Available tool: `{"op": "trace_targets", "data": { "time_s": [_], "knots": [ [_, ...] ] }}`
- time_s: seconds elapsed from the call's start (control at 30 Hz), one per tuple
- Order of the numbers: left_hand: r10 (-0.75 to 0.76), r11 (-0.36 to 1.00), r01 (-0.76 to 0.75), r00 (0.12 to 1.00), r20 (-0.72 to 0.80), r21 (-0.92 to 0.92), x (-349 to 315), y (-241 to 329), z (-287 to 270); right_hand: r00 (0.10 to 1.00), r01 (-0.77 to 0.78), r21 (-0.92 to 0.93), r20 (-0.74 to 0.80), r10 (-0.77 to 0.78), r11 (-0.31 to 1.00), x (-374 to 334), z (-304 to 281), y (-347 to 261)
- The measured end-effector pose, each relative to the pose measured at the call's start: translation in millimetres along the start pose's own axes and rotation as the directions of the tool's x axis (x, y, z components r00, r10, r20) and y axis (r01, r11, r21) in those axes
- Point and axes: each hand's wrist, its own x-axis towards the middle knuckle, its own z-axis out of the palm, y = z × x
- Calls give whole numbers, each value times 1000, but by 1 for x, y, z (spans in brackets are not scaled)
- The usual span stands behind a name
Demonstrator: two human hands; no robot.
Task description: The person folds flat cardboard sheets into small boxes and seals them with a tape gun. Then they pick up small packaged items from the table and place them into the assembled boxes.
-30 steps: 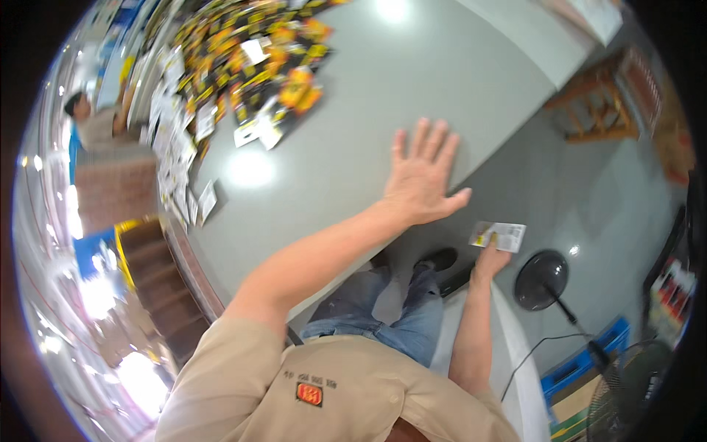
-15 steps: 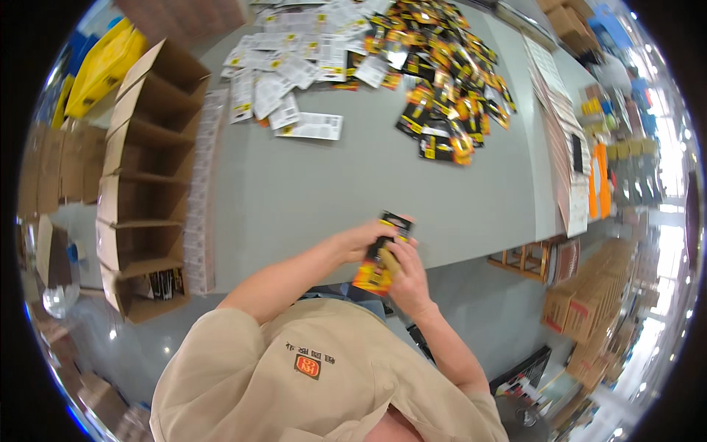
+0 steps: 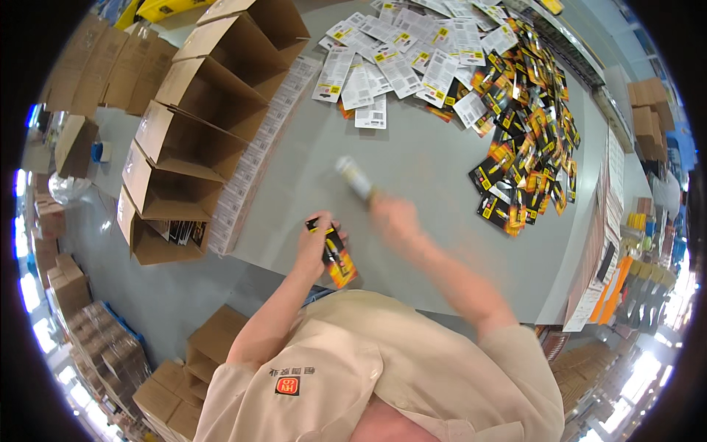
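My left hand [image 3: 309,247] is closed round a black, yellow and orange carded package [image 3: 339,264], held upright-tilted near the front edge of the table. Whether it is one card or a small stack, I cannot tell. Over the middle of the table, my right hand [image 3: 396,221] is blurred by motion and holds a whitish carded package [image 3: 355,179] by its near end. Beyond it lies a pile of similar cards with white backs up [image 3: 398,66]. To the right of that pile, many more lie with black and orange fronts up [image 3: 526,140].
A row of open cardboard boxes [image 3: 188,158] runs along the left; the nearest contains several cards [image 3: 180,233]. Beside it lies a long strip of printed labels [image 3: 269,144]. Paper sheets [image 3: 600,228] line the right edge, near orange-handled tools [image 3: 618,283].
My hands have separated. The right has swung forward and left with a whitish package; the left keeps the black and orange one. The view has turned, bringing the boxes closer.
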Motion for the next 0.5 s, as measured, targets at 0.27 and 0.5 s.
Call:
{"op": "trace_targets", "data": {
  "time_s": [0.27, 0.5],
  "knots": [
    [-219, 950, 236, 970, 104, -207, -2, -14, 5, 792, 296, 211, 491, -363, 932, 28, 1, -45],
    [-98, 793, 231, 962, 256, -563, -7, -35, -23, 952, 123, 283, 237, -194, 951, -11, 45, -44]
  ]
}}
